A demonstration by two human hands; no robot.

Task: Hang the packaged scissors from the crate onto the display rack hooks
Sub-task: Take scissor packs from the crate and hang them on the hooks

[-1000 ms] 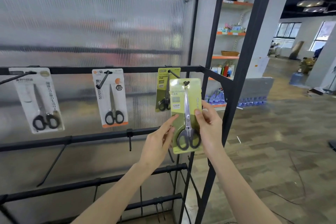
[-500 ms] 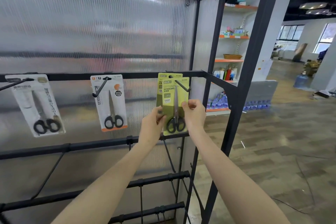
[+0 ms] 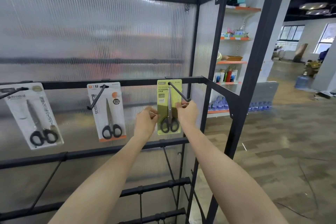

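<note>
A green scissors package (image 3: pixel 169 107) hangs on the rightmost hook (image 3: pixel 179 92) of the black display rack (image 3: pixel 72 84), pushed back close to the top rail. My left hand (image 3: pixel 145 123) pinches the package's left edge with curled fingers. My right hand (image 3: pixel 187 112) pinches its right edge, just under the hook's tip. A white and orange scissors package (image 3: pixel 109 112) hangs on the middle hook, and a white one (image 3: pixel 31 114) on the left hook. The crate is out of view.
Lower rack rails (image 3: pixel 109 152) carry bare hooks pointing down and outward. A ribbed translucent panel (image 3: pixel 100 38) backs the rack. The rack's black corner posts (image 3: pixel 241 96) stand right of my arms. Store shelves (image 3: pixel 232 62) and open floor lie beyond.
The green package went from being held in front of the hook onto it, then slid back to the rail, covering the green package that hung there. Both hands moved forward with it.
</note>
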